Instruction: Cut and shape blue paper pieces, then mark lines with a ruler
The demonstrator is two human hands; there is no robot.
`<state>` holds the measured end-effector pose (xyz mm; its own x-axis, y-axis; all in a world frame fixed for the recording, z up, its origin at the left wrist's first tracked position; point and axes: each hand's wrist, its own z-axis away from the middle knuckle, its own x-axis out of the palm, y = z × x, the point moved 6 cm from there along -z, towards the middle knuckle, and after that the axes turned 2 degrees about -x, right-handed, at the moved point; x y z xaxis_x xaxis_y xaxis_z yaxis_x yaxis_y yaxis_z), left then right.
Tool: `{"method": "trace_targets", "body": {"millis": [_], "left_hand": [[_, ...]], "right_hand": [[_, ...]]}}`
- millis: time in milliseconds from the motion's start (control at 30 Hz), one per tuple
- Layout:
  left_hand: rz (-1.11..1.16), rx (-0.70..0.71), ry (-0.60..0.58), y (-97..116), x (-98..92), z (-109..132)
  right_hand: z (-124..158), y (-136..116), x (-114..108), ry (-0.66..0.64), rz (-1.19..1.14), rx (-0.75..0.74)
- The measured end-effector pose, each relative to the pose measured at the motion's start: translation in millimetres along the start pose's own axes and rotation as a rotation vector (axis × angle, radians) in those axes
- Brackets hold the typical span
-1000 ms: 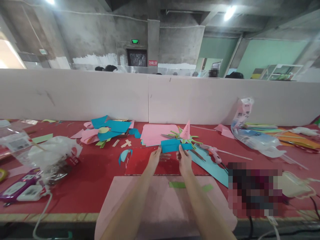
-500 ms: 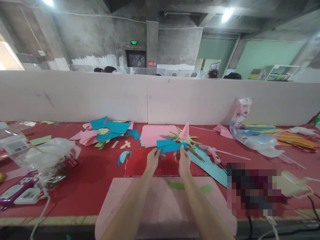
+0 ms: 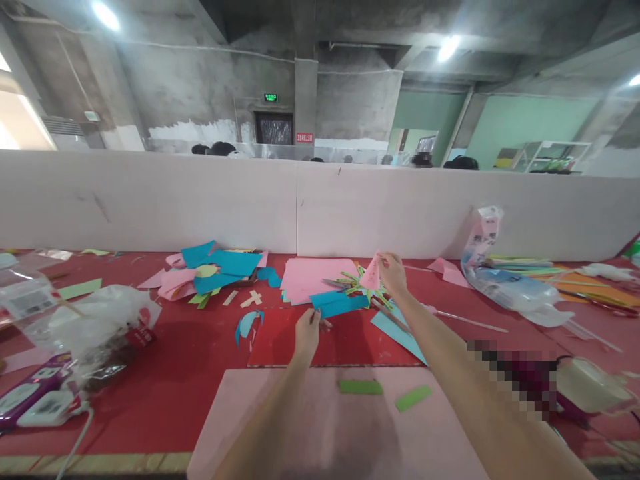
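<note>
Strip [image 3: 340,305], blue, oblong, pinched by left hand [image 3: 307,333]; cone [image 3: 371,276], pink, tapering, tip pinched by right hand [image 3: 394,275].

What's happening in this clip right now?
A person is working with paper at a red table. Their left hand holds a blue paper strip by one end. The right hand has its fingers at the upper part of a pink paper cone; how firmly they grip is unclear. Green strips fan out around the cone's base. Nearer the person, two short green pieces lie on a pink board.
</note>
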<state>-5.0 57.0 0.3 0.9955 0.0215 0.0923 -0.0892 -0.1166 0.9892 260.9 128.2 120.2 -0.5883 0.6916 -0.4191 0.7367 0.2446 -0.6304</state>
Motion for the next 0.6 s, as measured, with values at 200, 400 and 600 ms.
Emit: {"method": "trace_targets", "body": {"millis": [200, 400, 600], "left_hand": [[-0.074, 0.011, -0.004, -2.2, 1.5, 0.2], [-0.117, -0.011, -0.002, -2.0, 2.6, 0.6], [-0.118, -0.029, 0.01, -3.0, 2.8, 1.0]], "right_hand": [[-28.8, 25.7, 25.2, -0.416, 0.052, 0.142], [-44.4, 24.3, 31.0, -0.461, 0.01, 0.232], [-70.9, 26.8, 10.1, -0.187, -0.09, 0.123]]}}
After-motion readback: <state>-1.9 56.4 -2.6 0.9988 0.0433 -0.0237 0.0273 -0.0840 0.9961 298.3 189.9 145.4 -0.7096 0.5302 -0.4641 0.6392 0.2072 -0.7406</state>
